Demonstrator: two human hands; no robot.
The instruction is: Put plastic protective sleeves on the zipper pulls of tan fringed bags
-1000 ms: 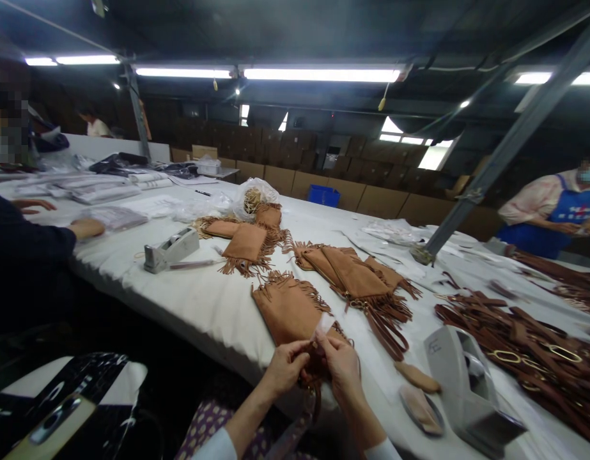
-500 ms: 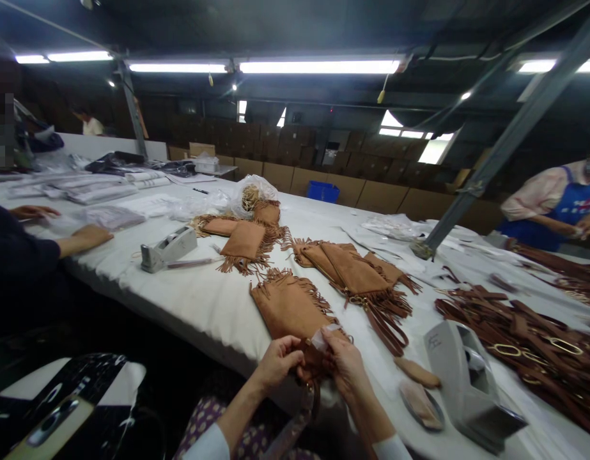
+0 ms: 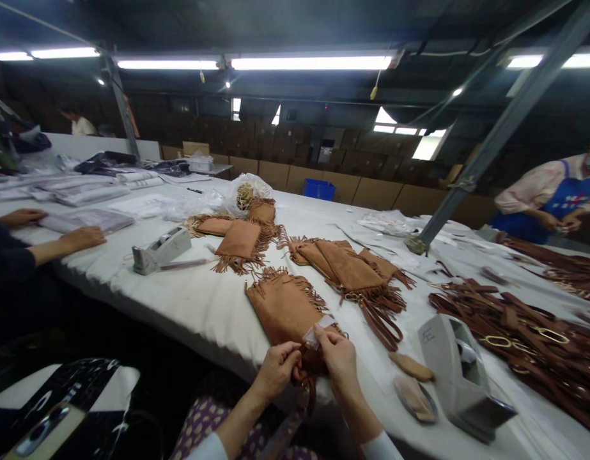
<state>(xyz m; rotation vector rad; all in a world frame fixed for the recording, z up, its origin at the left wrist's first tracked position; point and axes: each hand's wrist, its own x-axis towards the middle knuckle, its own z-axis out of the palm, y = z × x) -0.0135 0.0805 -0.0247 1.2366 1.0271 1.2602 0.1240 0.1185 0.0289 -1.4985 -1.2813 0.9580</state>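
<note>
A tan fringed suede bag (image 3: 282, 305) lies at the near edge of the white table (image 3: 199, 300). My left hand (image 3: 274, 368) is closed on the bag's near end, where a brown strap (image 3: 295, 418) hangs down over the edge. My right hand (image 3: 337, 354) pinches a small clear piece of tape or film (image 3: 318, 329) against the same end. Both hands sit close together, almost touching.
More fringed bags (image 3: 347, 268) and a further pile (image 3: 241, 236) lie beyond. A grey tape dispenser (image 3: 455, 377) stands to my right, another dispenser (image 3: 160, 249) to the left. Brown straps with gold rings (image 3: 525, 338) cover the right side. Other people work at left (image 3: 40, 246) and far right (image 3: 548, 198).
My hands have stayed on the bag's near end, with small shifts of the fingers and the clear piece. The view has drifted slightly to the right.
</note>
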